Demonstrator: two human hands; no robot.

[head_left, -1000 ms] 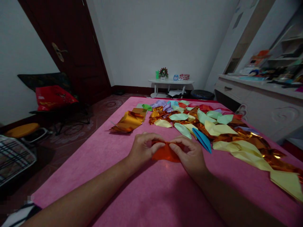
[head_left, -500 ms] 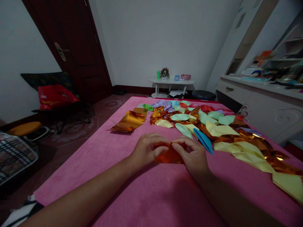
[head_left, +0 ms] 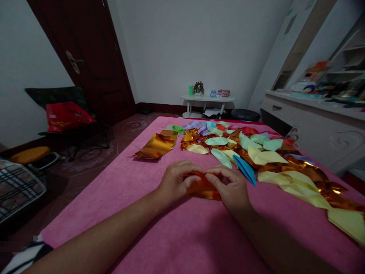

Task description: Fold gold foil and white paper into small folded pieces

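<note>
Between my two hands is a sheet of shiny orange-gold foil paper (head_left: 203, 188), its far edge folded or rolled over and its near part hanging toward me. My left hand (head_left: 178, 180) pinches the left side of that far edge, thumb in front and fingers behind. On the other side my right hand (head_left: 230, 184) grips it the same way, its thumb near the middle of the sheet. A folded blue paper piece (head_left: 245, 169) lies just beyond my right hand. Past my left hand rests a stack of gold foil sheets (head_left: 158, 146).
Folded papers in yellow (head_left: 266, 156), pale green and gold foil spread over the right of the pink-covered table (head_left: 137, 236). A low white table (head_left: 207, 98) stands by the wall. At the left is a chair with a red bag (head_left: 68, 117); a pale cabinet (head_left: 313, 129) flanks the right.
Both hands keep their pinch and have shifted very slightly. The near part of the foil sheet has tilted, so a little more of its surface shows.
</note>
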